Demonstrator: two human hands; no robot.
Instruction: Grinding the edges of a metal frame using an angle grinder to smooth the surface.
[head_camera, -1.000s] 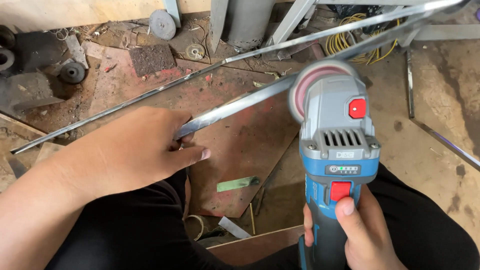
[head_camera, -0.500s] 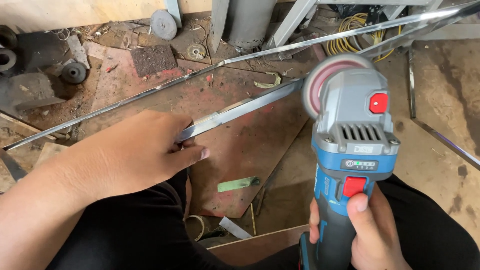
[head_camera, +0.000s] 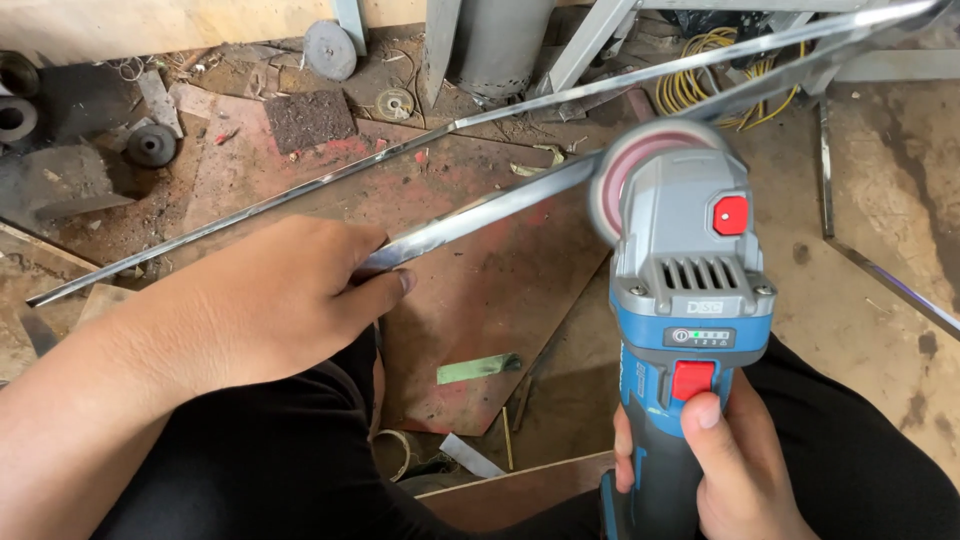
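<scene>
The left hand (head_camera: 270, 300) is gripping the near end of a long metal strip (head_camera: 480, 212), closed around it. The right hand (head_camera: 735, 470) is wrapping the grinder (head_camera: 690, 300), disc at the strip. The strip looks stiff, thin and sharp-edged, best held well back.

- My left hand (head_camera: 270, 305) covers the near end of the polished metal strip (head_camera: 480, 212); I cannot see where the strip ends.
- The strip's far end runs out past the upper right picture edge.
- The grinder (head_camera: 690, 300) body hides most of its pink disc (head_camera: 635, 170); whether the disc touches the strip cannot be told.
- The grinder's handle and my right hand (head_camera: 740, 470) are cut off at the bottom edge.
- The yellow cable coil (head_camera: 715, 65) is partly hidden behind the metal bars.
</scene>
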